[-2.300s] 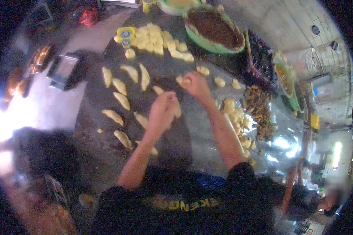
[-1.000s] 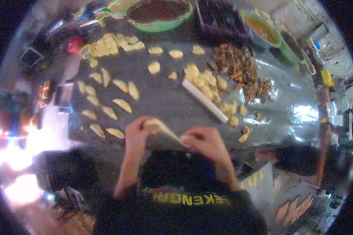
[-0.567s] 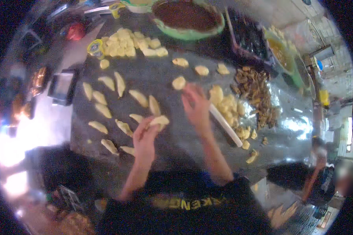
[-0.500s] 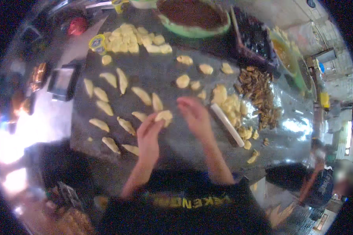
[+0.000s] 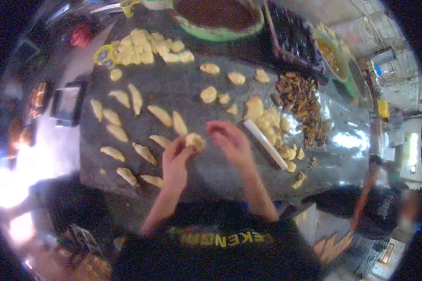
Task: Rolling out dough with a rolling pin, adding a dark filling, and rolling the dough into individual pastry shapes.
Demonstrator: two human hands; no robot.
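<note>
My left hand (image 5: pixel 175 159) is closed around the edge of a pale piece of dough (image 5: pixel 195 142), held over the dark tabletop between thumb and fingers. The dough looks folded and lumpy. Just to its right is my right hand (image 5: pixel 233 145), apart from the dough, its fingers loosely bent, spread and a little blurred; nothing shows in them. Around my left hand lie several long, pointed dough pieces (image 5: pixel 159 115), one (image 5: pixel 161 141) partly behind its fingers. Ahead of my right hand are a few rounded dough pieces (image 5: pixel 208 95).
Right of my hands, a white rolling pin (image 5: pixel 266 145) lies against a dough heap (image 5: pixel 262 117); brown strips (image 5: pixel 302 110) are piled beyond. A green basin (image 5: pixel 220 32) of brown filling, a dark tray (image 5: pixel 293 40) and dough lumps (image 5: pixel 138 49) stand at the back. Another person (image 5: pixel 384 201) is at right.
The view has shifted, so the table's things sit farther left. The dough in my left hand looks rounder. My right hand stays apart from it, its fingers slightly lower.
</note>
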